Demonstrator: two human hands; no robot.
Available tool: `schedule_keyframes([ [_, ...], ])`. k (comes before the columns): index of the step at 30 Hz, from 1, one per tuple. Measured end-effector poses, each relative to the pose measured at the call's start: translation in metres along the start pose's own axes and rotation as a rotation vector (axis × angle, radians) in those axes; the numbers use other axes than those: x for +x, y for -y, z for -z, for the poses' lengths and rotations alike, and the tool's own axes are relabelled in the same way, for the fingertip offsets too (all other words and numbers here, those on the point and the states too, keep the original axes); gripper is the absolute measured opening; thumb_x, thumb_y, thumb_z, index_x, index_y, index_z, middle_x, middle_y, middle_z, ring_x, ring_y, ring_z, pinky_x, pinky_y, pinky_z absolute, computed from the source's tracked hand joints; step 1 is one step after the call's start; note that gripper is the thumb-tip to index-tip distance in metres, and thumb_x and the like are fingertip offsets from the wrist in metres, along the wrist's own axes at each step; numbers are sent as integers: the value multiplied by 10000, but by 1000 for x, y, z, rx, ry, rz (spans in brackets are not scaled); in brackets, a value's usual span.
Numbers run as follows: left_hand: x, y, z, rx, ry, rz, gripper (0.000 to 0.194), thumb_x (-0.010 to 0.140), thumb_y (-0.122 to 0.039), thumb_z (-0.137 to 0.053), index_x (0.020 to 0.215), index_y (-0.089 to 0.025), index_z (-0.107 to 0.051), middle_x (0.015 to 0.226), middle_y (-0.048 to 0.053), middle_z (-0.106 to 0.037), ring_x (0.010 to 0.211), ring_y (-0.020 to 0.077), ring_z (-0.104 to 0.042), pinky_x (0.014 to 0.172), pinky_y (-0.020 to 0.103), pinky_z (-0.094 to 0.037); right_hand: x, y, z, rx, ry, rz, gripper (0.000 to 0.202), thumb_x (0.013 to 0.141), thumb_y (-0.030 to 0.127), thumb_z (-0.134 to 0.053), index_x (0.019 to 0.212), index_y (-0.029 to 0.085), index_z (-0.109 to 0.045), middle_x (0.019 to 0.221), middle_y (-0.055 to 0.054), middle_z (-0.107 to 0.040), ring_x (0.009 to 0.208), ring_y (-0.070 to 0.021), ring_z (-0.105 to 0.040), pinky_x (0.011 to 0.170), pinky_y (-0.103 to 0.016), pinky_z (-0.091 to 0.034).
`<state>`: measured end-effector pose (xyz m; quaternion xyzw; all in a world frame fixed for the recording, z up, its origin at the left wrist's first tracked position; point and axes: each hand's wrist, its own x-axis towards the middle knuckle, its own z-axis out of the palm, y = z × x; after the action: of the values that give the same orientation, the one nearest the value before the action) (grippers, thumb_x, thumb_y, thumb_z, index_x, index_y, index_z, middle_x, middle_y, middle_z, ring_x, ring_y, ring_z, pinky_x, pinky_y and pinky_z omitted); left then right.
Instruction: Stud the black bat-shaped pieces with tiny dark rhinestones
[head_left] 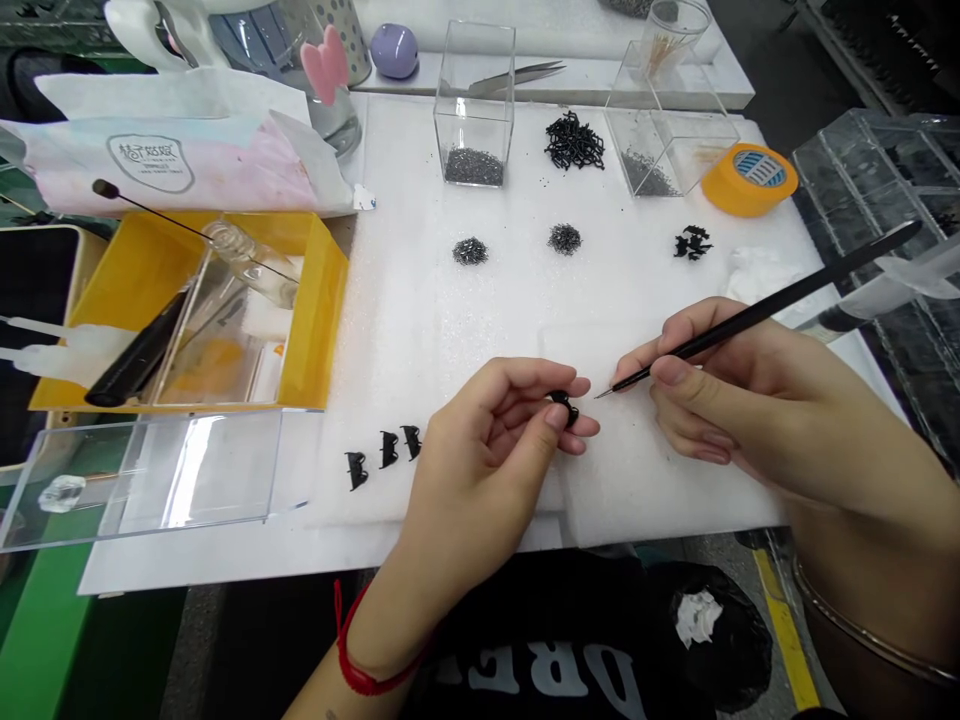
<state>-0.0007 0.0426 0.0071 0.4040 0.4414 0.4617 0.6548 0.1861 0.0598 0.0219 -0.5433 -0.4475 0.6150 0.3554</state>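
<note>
Here, left hand (484, 465): I see a black part (564, 407) pinched at the fingertips (580, 387).
Right hand (750, 400): grasping a tool (757, 312) aimed toward it.

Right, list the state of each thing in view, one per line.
Left hand: closed on small black part
Small black part: pinched, partly hidden
Right hand: closed around black tool
Black tool: slanted, tip apart from the part
Three black pieces: lying in a row
Tall clear box: upright, dark bits at bottom
Black pile: loosely heaped
Orange tape roll: lying flat
Yellow bin: open, holding things
Black bag: open, crumpled white paper inside
</note>
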Motion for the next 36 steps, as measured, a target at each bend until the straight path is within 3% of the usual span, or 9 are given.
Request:
schedule_keyframes([
  [5, 0, 0, 0, 4, 0, 8, 99, 851, -92, -634, 912, -170, -636, 931, 22, -726, 739, 106, -708, 682, 163, -593, 1, 1, 0, 23, 14, 28, 147, 869, 274, -593, 915, 201, -474, 756, -4, -588, 368, -24, -361, 337, -174, -306],
  [11, 0, 1, 0, 53, -3, 2, 96, 857, -95, -626, 918, -170, -621, 943, 13, -713, 751, 100, -704, 684, 150, -583, -1, 4, -6, 52, 15, 124, 83, 873, 246, -588, 888, 209, -515, 870, -45, -635, 388, -31, -382, 355, -209, -310],
  [22, -3, 7, 0, 349, 50, -163, 127, 897, -134, -582, 995, -213, -603, 947, -6, -700, 771, 109, -699, 645, 178, -544, -3, -1, -14, -46, -7, 164, 139, 864, 286, -604, 900, 229, -483, 736, 25, -487, 395, -48, -386, 343, -238, -294],
  [36, -5, 8, 1, 402, 63, -181, 150, 924, -123, -541, 1028, -219, -593, 973, -18, -708, 803, 79, -695, 681, 149, -539, -3, -2, -12, -40, 5, 138, 135, 867, 285, -607, 927, 232, -498, 827, -6, -578, 405, -43, -374, 347, -243, -267],
])
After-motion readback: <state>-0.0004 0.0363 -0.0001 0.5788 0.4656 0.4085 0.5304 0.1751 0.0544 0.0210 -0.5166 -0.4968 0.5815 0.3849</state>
